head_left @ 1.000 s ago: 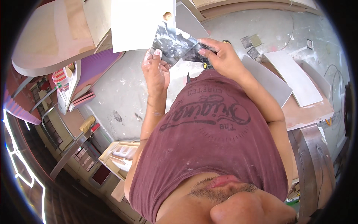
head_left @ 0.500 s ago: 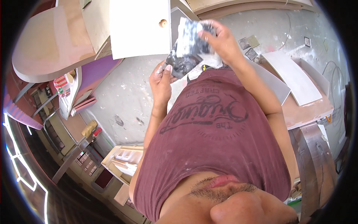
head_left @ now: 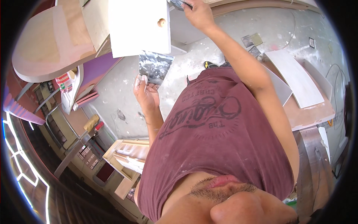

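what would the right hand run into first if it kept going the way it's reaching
Likely the white panel with the round wooden knob: the right hand holds a smeared scraper at its upper edge, though depth is unclear.

Left hand [head_left: 146, 93] on smeared putty blade [head_left: 153, 67] — white drawer front [head_left: 138, 26] above
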### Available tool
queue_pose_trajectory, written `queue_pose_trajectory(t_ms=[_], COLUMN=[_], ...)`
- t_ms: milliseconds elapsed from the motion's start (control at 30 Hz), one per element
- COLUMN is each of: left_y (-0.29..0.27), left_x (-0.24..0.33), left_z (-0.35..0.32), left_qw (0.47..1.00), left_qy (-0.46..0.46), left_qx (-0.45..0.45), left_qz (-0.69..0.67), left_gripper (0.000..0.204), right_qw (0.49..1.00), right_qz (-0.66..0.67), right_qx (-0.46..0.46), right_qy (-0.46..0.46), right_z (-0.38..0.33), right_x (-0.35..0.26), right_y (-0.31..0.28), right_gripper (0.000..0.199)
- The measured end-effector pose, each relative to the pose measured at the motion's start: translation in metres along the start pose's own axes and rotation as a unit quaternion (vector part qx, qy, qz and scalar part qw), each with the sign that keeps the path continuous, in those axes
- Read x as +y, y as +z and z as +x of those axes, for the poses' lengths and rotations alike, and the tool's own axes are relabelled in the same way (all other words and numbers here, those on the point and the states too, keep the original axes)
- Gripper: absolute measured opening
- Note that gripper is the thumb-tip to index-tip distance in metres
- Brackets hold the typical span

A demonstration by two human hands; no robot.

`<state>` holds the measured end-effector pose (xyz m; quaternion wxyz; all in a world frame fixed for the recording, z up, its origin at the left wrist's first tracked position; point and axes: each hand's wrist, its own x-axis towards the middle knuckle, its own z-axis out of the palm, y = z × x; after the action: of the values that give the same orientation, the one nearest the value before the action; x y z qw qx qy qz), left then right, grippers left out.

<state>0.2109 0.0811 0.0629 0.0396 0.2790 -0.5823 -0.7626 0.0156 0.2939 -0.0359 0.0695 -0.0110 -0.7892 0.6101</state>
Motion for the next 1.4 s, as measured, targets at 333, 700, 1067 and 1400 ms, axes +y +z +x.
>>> queue_pose_trajectory(t_ms=[333,700,1067,1400], left_y=[-0.005,0.000,0.001,0.002], left_x=[-0.005,-0.002,-0.002,-0.003], left_z=[0.003,0.007,0.012,0.010], left_qw=[1.000,1.000,0.999,0.999], left_qy=[-0.002,0.001,-0.009,-0.004], left_qx=[-0.008,-0.024,-0.011,-0.020], left_qz=[-0.029,-0.014,-0.032,-0.031], left_gripper=[0.020,0.024,0.023,0.020], right_qw=[0.996,0.999,0.993,0.998], right_qz=[-0.064,-0.039,-0.033,-0.028], right_qx=[-0.056,0.012,-0.106,0.049], right_qy=[-0.020,-0.032,0.025,0.017], right_z=[-0.055,0.000,-0.066,0.038], right_x=[-0.007,0.003,-0.016,-0.007], right_y=[0.008,0.007,-0.015,-0.005], right_gripper=[0.031,0.029,0.032,0.024])
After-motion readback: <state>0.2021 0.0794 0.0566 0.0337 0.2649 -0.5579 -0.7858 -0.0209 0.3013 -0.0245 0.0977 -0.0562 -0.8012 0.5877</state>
